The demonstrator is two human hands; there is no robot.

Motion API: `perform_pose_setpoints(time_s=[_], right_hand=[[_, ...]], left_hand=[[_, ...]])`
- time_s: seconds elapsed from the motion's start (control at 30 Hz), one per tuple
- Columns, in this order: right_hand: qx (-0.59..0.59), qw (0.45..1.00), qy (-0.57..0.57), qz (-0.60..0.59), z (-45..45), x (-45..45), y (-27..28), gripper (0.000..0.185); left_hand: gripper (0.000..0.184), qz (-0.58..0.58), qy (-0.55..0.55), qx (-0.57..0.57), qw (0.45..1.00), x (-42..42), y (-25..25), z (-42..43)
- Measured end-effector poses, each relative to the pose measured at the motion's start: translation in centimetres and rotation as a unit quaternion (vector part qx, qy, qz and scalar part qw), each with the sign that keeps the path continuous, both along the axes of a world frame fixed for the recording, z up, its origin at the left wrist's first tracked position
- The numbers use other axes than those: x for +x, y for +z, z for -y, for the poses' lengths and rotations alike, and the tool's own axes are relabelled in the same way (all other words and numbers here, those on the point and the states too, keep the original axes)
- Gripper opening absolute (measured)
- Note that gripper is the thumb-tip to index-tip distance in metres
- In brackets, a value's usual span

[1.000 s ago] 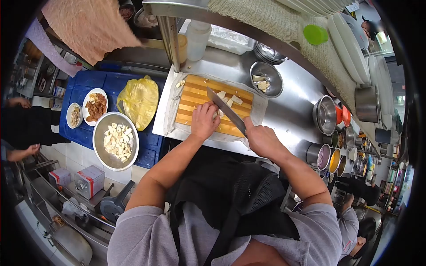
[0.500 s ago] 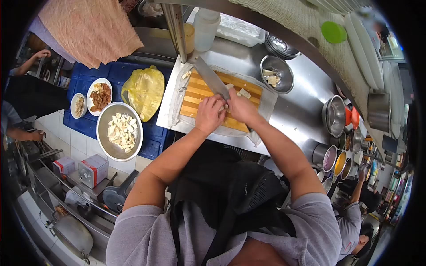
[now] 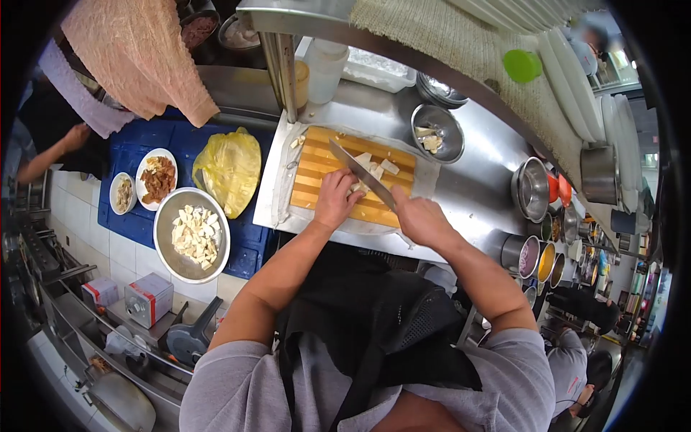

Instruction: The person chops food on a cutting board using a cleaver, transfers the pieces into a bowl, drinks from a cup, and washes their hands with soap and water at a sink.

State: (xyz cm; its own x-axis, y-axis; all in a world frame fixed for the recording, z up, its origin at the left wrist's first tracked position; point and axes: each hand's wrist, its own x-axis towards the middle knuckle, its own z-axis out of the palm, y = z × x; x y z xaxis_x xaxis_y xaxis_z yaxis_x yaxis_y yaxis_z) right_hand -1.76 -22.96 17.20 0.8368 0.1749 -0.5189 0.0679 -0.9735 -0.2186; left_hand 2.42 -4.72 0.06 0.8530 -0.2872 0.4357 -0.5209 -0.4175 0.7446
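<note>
My right hand [image 3: 426, 220] is closed round the handle of a kitchen knife [image 3: 362, 173]. The wide blade slants up and left across a striped wooden cutting board [image 3: 308, 169]. Against the near side of the blade, my left hand [image 3: 335, 200] has its fingers curled down on a pale food piece [image 3: 358, 188], mostly covered by the fingers and blade. Beyond the knife lie several cut pale chunks [image 3: 389, 167]. Under the board is a white cloth [image 3: 430, 176].
A metal bowl of pale chunks [image 3: 163, 238] stands left on a blue surface [image 3: 129, 216], near a yellow plastic bag [image 3: 232, 173] and a plate of brown food [image 3: 160, 180]. Another metal bowl [image 3: 452, 147] holds a few chunks. A shelf post [image 3: 282, 79] rises behind the board.
My right hand has moved right and toward me, drawing the knife with it. The blade now lies lower across the board, with more cut chunks showing beyond it. The view has shifted slightly.
</note>
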Motion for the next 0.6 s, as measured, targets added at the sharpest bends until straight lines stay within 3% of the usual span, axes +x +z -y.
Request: perform_pose_setpoints(time_s=[0.23, 0.33, 0.6], right_hand=[[0.012, 0.999, -0.033, -0.035, -1.1, 0.0, 0.0, 0.024], [0.050, 0.996, -0.060, 0.043, -1.8, 1.4, -8.5, 0.024], [0.111, 0.989, -0.060, 0.071, -0.1, 4.3, -7.1, 0.024]], left_hand=[[0.036, 0.008, -0.005, -0.015, 1.000, 0.2, -0.5, -0.1], [0.038, 0.012, -0.010, -0.010, 1.000, 0.3, -0.4, -0.1], [0.031, 0.003, -0.042, -0.014, 0.999, 0.2, 0.4, -0.6]])
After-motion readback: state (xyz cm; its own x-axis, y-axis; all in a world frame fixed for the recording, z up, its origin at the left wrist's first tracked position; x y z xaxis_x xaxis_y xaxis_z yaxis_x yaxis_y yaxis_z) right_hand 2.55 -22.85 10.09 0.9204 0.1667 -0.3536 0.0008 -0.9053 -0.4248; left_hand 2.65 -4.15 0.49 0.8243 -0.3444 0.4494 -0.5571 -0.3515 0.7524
